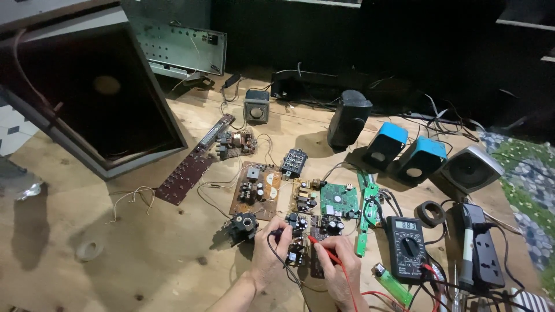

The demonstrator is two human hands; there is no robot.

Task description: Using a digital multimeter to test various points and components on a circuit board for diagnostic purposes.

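Speaker cabinet (98, 98): large, dark and open-faced, tilted on the far left of the wooden table (144, 260).
Long brown board (193, 162): lies slanted just right of the cabinet, a bundle of thin pale wires near its lower end.
Brown circuit board (254, 188): flat at mid-table, with a small black knobbed part (243, 224) just below its left corner.
Left hand (269, 257): fingers curled together, pinching the black probe (277, 234); its tip rests at the left edge of the small dark board.
Small dark board (300, 240): lies between the two hands, crowded with black capacitors, right in front of the person.
Right hand (341, 271): thumb and forefinger pinch the red probe (321, 247), which slants up-left so its tip touches the small dark board.
Green circuit board (339, 199): just behind the small dark board, with a narrow green strip board standing beside it to the right.
Multimeter (407, 245): dark, with a lit display and round dial, just right of the right hand; red and black leads run from its lower end.
Green lighter (390, 280): lies below the multimeter's left side.
Power strip (483, 248): black, at the right edge, a soldering iron lying across it.
Small speakers (404, 153): two blue-topped, one black and one grey, in a row behind.
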